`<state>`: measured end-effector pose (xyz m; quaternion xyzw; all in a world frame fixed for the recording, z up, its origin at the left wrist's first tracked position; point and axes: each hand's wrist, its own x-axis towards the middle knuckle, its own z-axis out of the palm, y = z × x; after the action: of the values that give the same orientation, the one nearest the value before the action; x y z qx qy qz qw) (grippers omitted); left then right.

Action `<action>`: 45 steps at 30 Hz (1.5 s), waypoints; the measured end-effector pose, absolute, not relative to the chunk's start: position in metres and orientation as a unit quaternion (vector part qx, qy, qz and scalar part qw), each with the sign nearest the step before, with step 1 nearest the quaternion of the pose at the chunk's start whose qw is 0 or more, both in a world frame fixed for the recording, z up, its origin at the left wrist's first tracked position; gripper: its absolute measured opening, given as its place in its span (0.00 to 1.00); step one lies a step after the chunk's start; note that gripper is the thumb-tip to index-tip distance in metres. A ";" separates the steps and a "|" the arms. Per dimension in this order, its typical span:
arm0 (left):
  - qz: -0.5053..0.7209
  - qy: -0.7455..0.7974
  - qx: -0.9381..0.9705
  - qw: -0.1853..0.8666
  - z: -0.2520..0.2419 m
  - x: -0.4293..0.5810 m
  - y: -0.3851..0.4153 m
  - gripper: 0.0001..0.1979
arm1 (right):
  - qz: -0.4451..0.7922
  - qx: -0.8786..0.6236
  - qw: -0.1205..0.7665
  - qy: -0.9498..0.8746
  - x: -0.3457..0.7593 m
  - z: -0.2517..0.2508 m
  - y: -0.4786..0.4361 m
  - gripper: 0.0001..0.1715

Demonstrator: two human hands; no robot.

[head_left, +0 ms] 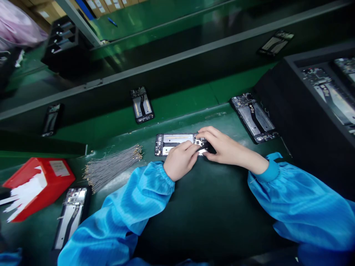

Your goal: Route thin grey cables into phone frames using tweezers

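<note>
An opened phone body (pixel 173 143) lies flat on the green work surface in front of me, its circuit parts showing. My left hand (pixel 181 160) is curled with its fingertips pressed on the phone's right end. My right hand (pixel 224 147) comes in from the right, fingers bent and pinched over the same end, right against the left fingertips. What the fingers pinch is too small to make out. Both arms wear blue sleeves.
A bundle of thin grey wires (pixel 111 168) lies left of the phone. A red box (pixel 36 184) with white strips sits at far left, another phone body (pixel 70 212) below it. More phone bodies (pixel 142 104) (pixel 253 117) rest on the conveyor. A black tray (pixel 318 111) stands at right.
</note>
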<state>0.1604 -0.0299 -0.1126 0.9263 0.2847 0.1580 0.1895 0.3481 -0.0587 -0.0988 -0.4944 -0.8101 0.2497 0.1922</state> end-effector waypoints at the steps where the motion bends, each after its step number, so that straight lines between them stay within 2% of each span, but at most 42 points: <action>1: 0.166 0.282 0.925 0.193 -0.113 0.160 -0.030 0.10 | 0.250 -0.495 0.193 -0.809 0.348 -0.099 -0.059 0.23; 10: 0.215 0.204 0.926 0.233 -0.117 0.149 -0.034 0.11 | 0.271 -0.481 0.199 -0.810 0.352 -0.102 -0.055 0.24; 16: 0.229 0.188 0.929 0.221 -0.118 0.149 -0.034 0.10 | 0.278 -0.502 0.174 -0.800 0.349 -0.096 -0.053 0.23; 25: 0.243 0.252 0.912 0.215 -0.120 0.153 -0.034 0.09 | 0.287 -0.495 0.167 -0.803 0.352 -0.098 -0.052 0.23; 37: 0.221 0.212 0.921 0.241 -0.116 0.151 -0.037 0.11 | 0.284 -0.497 0.173 -0.802 0.351 -0.098 -0.052 0.20; 45: 0.212 0.238 0.926 0.201 -0.116 0.153 -0.044 0.11 | 0.280 -0.499 0.174 -0.801 0.352 -0.100 -0.052 0.20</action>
<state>0.1525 -0.0444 -0.1159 0.9262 0.2381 0.2125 0.2008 0.3518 -0.0520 -0.1002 -0.4993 -0.8014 0.2797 0.1737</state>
